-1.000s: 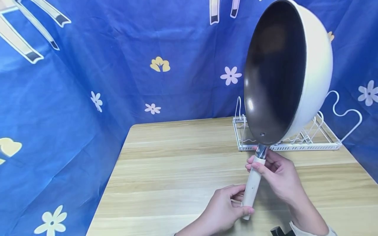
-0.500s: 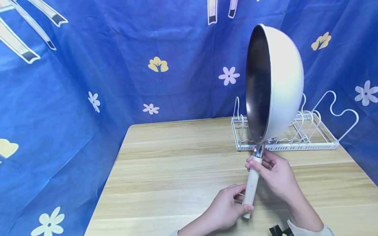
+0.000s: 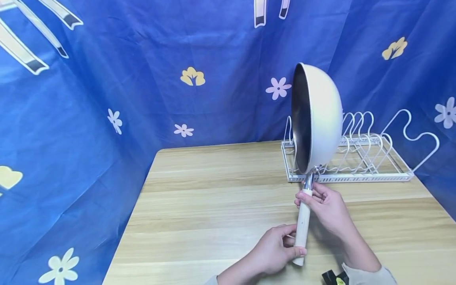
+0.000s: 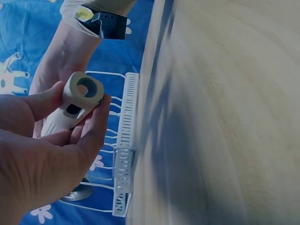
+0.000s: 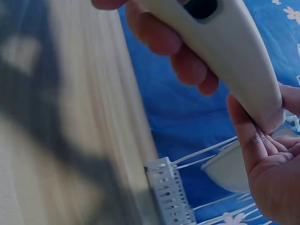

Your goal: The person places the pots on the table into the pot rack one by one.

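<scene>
A white wok with a dark inside (image 3: 322, 114) stands on edge, its opening turned left and its pale handle (image 3: 302, 229) pointing back toward me. My left hand (image 3: 276, 249) grips the handle's end between thumb and fingers; the left wrist view shows the hole in that handle end (image 4: 84, 89). Higher up, near the metal neck (image 3: 308, 181), my right hand (image 3: 329, 208) holds the handle with thumb and fingertips. The bowl overlaps the left part of a white wire rack (image 3: 356, 178) in the head view, hiding some of its wires.
The rack's curved dividers (image 3: 386, 146) and a tall bent end wire (image 3: 427, 146) rise to the right of the wok. A wood-grain table (image 3: 199, 206) lies beneath, with a blue patterned cloth (image 3: 228, 79) hanging behind and at the left.
The wok has come down and away from me toward the left part of the rack, turning so less of its inside shows. Both hands keep their grip on the handle.
</scene>
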### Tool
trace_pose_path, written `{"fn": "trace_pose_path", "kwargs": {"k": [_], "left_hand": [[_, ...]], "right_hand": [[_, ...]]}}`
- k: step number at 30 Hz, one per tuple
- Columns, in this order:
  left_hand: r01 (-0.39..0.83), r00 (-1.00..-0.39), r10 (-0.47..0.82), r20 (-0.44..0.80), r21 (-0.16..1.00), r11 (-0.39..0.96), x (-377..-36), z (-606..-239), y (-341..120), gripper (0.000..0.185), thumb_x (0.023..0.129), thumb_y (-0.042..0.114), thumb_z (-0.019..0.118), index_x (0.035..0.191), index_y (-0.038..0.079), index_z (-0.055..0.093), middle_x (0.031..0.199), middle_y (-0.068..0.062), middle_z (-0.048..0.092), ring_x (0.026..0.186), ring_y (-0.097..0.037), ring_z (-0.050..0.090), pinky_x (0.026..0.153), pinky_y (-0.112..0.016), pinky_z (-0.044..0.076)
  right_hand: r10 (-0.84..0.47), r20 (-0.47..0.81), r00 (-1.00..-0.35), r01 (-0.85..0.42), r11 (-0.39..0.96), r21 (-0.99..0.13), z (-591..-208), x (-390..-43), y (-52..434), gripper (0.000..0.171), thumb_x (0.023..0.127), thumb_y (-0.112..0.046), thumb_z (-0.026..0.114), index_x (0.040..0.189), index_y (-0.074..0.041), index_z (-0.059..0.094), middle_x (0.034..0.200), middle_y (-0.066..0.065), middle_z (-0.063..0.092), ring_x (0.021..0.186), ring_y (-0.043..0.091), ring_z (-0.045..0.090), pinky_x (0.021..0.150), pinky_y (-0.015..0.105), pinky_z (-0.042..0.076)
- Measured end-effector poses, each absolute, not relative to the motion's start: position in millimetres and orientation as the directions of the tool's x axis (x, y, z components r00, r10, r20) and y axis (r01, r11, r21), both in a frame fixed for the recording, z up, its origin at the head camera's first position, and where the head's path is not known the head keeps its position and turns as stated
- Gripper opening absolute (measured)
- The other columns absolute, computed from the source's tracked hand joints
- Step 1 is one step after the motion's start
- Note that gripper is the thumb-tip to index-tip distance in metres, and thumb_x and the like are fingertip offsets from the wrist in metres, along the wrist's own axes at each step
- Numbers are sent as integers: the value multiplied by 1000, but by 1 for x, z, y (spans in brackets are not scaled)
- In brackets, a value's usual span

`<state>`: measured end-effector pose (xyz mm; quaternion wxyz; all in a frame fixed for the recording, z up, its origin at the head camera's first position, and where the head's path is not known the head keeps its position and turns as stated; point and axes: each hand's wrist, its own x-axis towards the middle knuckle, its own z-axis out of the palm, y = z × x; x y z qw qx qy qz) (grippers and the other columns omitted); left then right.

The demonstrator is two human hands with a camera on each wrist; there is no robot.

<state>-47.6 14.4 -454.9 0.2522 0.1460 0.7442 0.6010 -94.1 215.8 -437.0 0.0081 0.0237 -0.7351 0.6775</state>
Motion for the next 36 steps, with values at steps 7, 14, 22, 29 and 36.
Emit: {"fn": "trace_pose_path", "kwargs": {"k": [7,14,22,29,36], "left_hand": [[-107,-821,528,-215,968,228,-51,-463,15,55,92,4,84,143,0,66,118,-4,79,106,-10,79,84,-15,62],[-112,-820,525,-229,963,244,-53,-468,17,54,92,6,84,143,-1,66,118,-6,79,105,-10,79,84,-14,61],[-122,-824,518,-230,964,235,-56,-476,19,53,92,3,84,141,-4,66,114,-7,80,96,-5,77,79,-14,61],[-91,-824,514,-239,951,296,-60,-479,21,44,90,6,86,132,0,72,103,-3,80,87,0,73,74,-14,59],[-9,-816,517,-259,900,437,-64,-473,21,38,89,14,89,124,8,76,93,5,79,76,5,67,70,-15,55]], "right_hand": [[-10,-43,-999,43,4,-999,-449,-101,214,53,105,-7,70,144,22,47,94,-11,82,87,6,80,82,24,67],[-7,-73,-997,74,-34,-997,-460,-104,216,56,107,-5,66,148,24,41,93,-13,81,86,5,80,83,23,67],[-11,-82,-997,83,-66,-994,-470,-108,215,54,106,-4,66,146,25,42,91,-9,81,85,6,79,82,24,67],[-43,-77,-996,79,-40,-996,-472,-107,216,52,108,-6,65,144,24,43,94,-7,81,86,6,79,82,25,67],[-102,-83,-991,85,-20,-996,-474,-106,220,50,112,-9,56,147,23,40,104,-4,80,95,7,79,91,29,67]]}}
